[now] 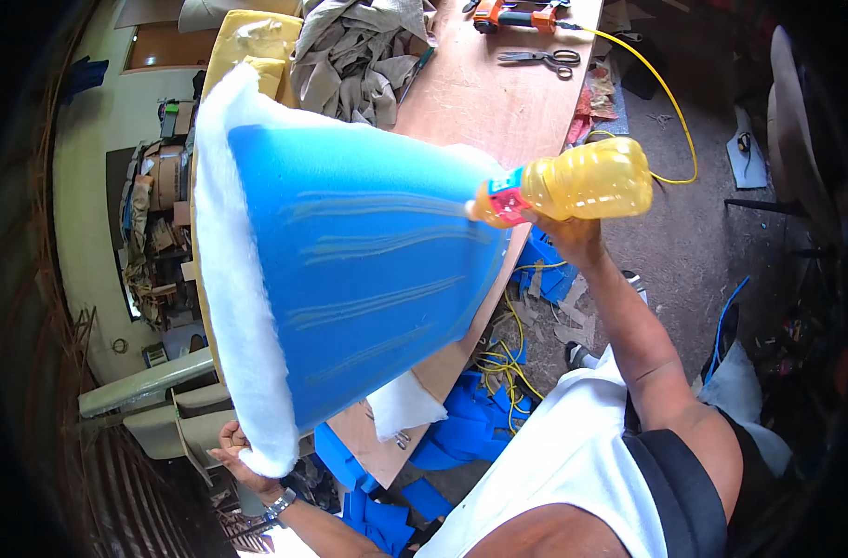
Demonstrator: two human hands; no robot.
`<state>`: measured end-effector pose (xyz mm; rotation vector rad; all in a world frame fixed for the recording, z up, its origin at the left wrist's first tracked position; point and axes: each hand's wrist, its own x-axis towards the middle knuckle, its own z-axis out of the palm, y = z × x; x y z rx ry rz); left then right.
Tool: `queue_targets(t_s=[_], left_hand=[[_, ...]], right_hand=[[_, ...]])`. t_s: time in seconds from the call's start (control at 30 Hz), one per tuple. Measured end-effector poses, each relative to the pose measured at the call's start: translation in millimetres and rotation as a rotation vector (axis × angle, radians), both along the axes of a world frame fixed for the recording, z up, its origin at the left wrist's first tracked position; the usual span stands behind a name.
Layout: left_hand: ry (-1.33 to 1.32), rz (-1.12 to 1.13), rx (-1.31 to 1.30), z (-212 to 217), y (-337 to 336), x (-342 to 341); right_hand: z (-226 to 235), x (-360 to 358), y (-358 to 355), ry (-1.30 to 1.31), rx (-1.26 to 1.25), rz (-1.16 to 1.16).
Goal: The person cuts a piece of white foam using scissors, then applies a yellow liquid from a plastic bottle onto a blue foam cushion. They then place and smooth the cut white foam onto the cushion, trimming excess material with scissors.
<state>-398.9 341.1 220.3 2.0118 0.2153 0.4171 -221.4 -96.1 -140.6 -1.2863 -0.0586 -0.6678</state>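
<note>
My right hand [576,240] is wrapped round a clear plastic squeeze bottle [591,177] of yellowish liquid. The bottle lies nearly level, its tip at the right side of a blue foam panel [368,270]. Pale wet-looking streaks run across the foam in several bands. Thick white wadding [231,270] borders the panel's left and upper edges. At the lower left corner, my left hand [247,470] grips the wadding, its fingers partly hidden behind it. The panel rests over a wooden table [480,102].
Scissors [540,61] and an orange power tool [517,15] with a yellow hose [670,88] lie at the table's far end. Crumpled grey cloth [359,60] sits beside yellow foam [243,42]. Blue foam offcuts [470,418] and looped hose cover the floor near me.
</note>
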Motion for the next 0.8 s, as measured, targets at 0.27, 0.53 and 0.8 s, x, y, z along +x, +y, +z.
queue_targets(t_s=[0.27,0.53,0.8], left_hand=[[0.01,0.194,0.05,4,-1,-1],[0.029,0.25,0.064,4,-13,1],[0.09,0.266,0.095,9,-18,4]], right_hand=[[127,94,-32,-0.48,0.131,0.054],[38,110,-39,-0.224,0.013,0.263],[35,138,-50,-0.203,0.292,0.425]])
